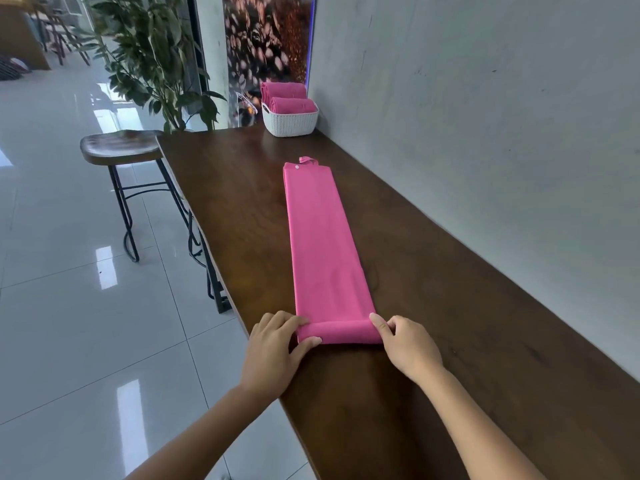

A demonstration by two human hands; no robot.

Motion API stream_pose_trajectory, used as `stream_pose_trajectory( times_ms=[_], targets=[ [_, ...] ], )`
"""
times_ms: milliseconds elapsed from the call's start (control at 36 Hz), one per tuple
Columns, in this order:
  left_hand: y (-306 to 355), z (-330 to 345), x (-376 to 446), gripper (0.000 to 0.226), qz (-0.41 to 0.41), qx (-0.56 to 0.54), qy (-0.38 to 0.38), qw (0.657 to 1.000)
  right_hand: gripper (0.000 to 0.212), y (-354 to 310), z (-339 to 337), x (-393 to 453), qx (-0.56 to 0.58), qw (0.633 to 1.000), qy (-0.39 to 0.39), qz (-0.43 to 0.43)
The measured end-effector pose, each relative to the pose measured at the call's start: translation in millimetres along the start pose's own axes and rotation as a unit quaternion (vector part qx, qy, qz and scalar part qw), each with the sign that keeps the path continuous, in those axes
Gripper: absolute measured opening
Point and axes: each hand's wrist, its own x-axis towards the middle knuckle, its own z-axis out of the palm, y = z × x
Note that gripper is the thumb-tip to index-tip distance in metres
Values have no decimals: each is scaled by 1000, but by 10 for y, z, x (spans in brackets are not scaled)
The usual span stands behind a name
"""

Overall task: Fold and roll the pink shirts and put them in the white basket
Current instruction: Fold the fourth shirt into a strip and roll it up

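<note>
Lying folded along the table, the pink shirt is gripped at its rolled near end by the left hand and, seemingly, pinched by the right hand.

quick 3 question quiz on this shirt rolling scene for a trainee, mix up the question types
1. True or false: the white basket already holds rolled pink shirts.
2. Which end of the folded pink shirt is rolled so far? A) the near end B) the far end C) both ends
3. Fill in: the left hand and right hand grip the roll at its two ____.

Key: 1 true (two rolls show). 2 A. 3 ends.
</note>
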Motion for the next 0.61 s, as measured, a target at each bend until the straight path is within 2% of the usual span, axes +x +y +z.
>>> stream_pose_trajectory(
  times_ms=[83,167,222,417,611],
  targets=[
    [-16,-51,114,67,-26,-36,-34,998,45,-35,43,6,24,998,64,9],
    [-37,-102,229,48,-55,-90,-52,993,33,-71,108,-25,51,988,139,-42],
    [-66,-122,300,39,-66,-111,-61,990,33,-92,146,-58,64,983,158,-74],
    [-206,-171,517,55,-141,-172,-121,967,43,-76,217,-125,109,984,108,-94],
    [-192,-330,782,50,-136,-96,-210,963,48,-86,222,-53,140,985,73,-75]
  ],
)
